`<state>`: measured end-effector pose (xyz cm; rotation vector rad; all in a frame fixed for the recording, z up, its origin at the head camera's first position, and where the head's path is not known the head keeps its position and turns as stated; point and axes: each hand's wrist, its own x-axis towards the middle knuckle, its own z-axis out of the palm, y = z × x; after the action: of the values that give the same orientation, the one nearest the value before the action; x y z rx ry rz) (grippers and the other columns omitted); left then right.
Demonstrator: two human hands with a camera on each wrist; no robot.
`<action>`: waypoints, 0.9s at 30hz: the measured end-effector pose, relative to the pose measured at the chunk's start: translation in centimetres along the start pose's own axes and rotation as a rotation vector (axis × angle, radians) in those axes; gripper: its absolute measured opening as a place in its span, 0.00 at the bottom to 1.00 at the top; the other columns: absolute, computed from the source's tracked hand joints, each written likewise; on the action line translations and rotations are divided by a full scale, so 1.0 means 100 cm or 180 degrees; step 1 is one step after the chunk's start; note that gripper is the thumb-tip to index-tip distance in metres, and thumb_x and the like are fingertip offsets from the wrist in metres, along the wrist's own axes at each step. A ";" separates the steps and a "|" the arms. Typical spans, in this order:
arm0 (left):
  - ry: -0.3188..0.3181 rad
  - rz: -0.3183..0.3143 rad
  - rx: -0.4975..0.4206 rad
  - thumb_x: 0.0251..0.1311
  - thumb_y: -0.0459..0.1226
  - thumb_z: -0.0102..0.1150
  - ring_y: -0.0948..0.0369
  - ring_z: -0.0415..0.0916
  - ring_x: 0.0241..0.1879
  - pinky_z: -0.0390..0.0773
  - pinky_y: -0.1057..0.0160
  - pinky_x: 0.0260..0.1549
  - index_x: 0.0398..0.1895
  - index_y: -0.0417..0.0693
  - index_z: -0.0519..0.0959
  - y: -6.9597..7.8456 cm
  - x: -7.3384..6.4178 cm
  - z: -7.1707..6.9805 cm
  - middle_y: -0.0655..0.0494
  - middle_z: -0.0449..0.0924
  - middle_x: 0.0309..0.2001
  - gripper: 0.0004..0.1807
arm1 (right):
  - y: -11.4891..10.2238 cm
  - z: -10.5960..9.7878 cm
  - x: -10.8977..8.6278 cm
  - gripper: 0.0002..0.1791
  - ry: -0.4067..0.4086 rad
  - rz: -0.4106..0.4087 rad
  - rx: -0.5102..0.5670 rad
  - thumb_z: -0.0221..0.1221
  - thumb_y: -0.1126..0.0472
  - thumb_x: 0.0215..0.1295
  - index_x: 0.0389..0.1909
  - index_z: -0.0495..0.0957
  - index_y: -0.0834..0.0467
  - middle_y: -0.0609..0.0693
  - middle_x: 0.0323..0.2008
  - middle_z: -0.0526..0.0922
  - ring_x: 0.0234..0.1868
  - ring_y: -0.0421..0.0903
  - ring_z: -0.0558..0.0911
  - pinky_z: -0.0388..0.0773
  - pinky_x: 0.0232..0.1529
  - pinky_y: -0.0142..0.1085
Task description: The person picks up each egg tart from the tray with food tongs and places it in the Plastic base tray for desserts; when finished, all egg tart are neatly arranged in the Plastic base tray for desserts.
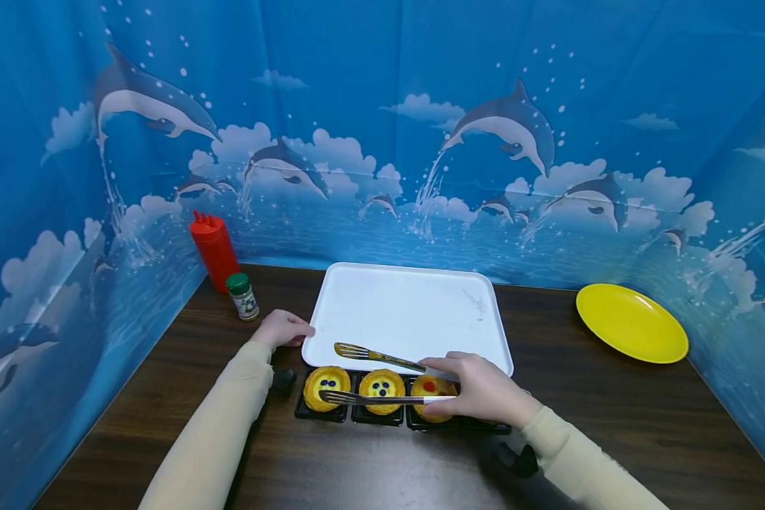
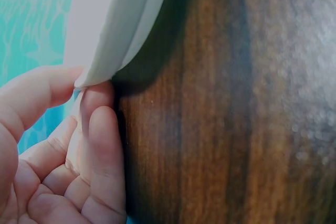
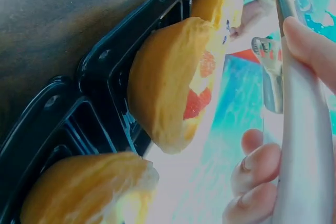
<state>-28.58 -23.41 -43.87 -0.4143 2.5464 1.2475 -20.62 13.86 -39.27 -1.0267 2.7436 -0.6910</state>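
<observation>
My left hand [image 1: 282, 329] pinches the near-left rim of a white rectangular tray [image 1: 395, 312] between thumb and fingers, as the left wrist view also shows. My right hand [image 1: 484, 389] grips a pair of metal tongs [image 3: 307, 145] with fork-like ends and pale handles. The tongs' arms are spread apart and point left, above the tarts and the tray's near edge. Below them sits a black plastic container [image 1: 377, 419] with a row of tarts. Two tarts carry dark berries [image 1: 382, 386]; another has red pieces [image 3: 197, 100]. A further tart [image 3: 86, 187] is mostly hidden by my right hand in the head view.
A red squeeze bottle [image 1: 214, 251] and a green-capped shaker [image 1: 242, 296] stand at the back left of the brown wooden table [image 1: 331, 474]. On the right lies a yellow oval plate [image 1: 631, 324]. A blue dolphin-print curtain [image 1: 382, 85] hangs behind and around the table.
</observation>
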 end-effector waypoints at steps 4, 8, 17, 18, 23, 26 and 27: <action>0.0005 -0.0015 0.0017 0.57 0.42 0.64 0.57 0.77 0.32 0.80 0.65 0.36 0.45 0.34 0.80 0.000 0.000 0.000 0.44 0.81 0.42 0.20 | 0.004 -0.004 -0.010 0.33 0.0071 0.0109 0.0121 0.67 0.40 0.51 0.58 0.76 0.48 0.43 0.40 0.81 0.34 0.43 0.76 0.74 0.30 0.29; 0.0013 -0.0039 0.0025 0.58 0.42 0.63 0.57 0.77 0.33 0.80 0.63 0.38 0.46 0.35 0.80 0.000 0.000 -0.001 0.44 0.80 0.43 0.20 | 0.010 -0.007 -0.019 0.36 0.0195 0.0325 0.0197 0.67 0.39 0.49 0.59 0.76 0.50 0.45 0.48 0.81 0.40 0.43 0.78 0.80 0.39 0.35; 0.0002 -0.0013 0.0021 0.58 0.42 0.62 0.57 0.76 0.33 0.80 0.64 0.37 0.46 0.35 0.80 0.000 0.002 -0.001 0.43 0.80 0.43 0.20 | 0.034 -0.010 -0.036 0.38 0.0503 0.0614 0.0322 0.66 0.41 0.52 0.60 0.73 0.57 0.53 0.56 0.78 0.46 0.47 0.78 0.79 0.48 0.45; 0.0004 -0.0013 0.0023 0.58 0.42 0.62 0.57 0.76 0.33 0.80 0.64 0.38 0.46 0.35 0.80 0.000 0.002 -0.001 0.43 0.80 0.43 0.20 | 0.037 -0.010 -0.038 0.38 0.0536 0.0635 0.0325 0.66 0.42 0.52 0.61 0.73 0.58 0.55 0.57 0.78 0.48 0.48 0.78 0.78 0.49 0.46; -0.0010 -0.0017 0.0037 0.58 0.43 0.63 0.57 0.76 0.33 0.80 0.63 0.39 0.46 0.35 0.80 0.001 0.001 -0.001 0.43 0.80 0.44 0.20 | 0.046 -0.013 -0.047 0.39 0.0609 0.0805 0.0342 0.64 0.44 0.57 0.64 0.68 0.62 0.60 0.55 0.76 0.50 0.53 0.76 0.77 0.50 0.50; -0.0026 -0.0008 0.0040 0.58 0.42 0.62 0.57 0.76 0.34 0.80 0.63 0.39 0.47 0.35 0.80 0.001 0.000 -0.001 0.43 0.80 0.45 0.20 | 0.051 -0.014 -0.052 0.40 0.0592 0.0942 0.0353 0.62 0.44 0.59 0.66 0.64 0.62 0.61 0.54 0.75 0.48 0.53 0.75 0.79 0.47 0.49; -0.0028 -0.0003 0.0036 0.59 0.42 0.62 0.57 0.76 0.34 0.80 0.63 0.39 0.47 0.34 0.80 0.001 0.000 -0.001 0.43 0.80 0.45 0.20 | 0.052 -0.014 -0.054 0.40 0.0586 0.0981 0.0350 0.61 0.44 0.59 0.67 0.63 0.62 0.62 0.54 0.74 0.47 0.53 0.75 0.79 0.46 0.49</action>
<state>-28.66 -23.44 -43.73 -0.4067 2.5443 1.2312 -19.99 21.34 -40.58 -0.5240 2.8866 -0.9092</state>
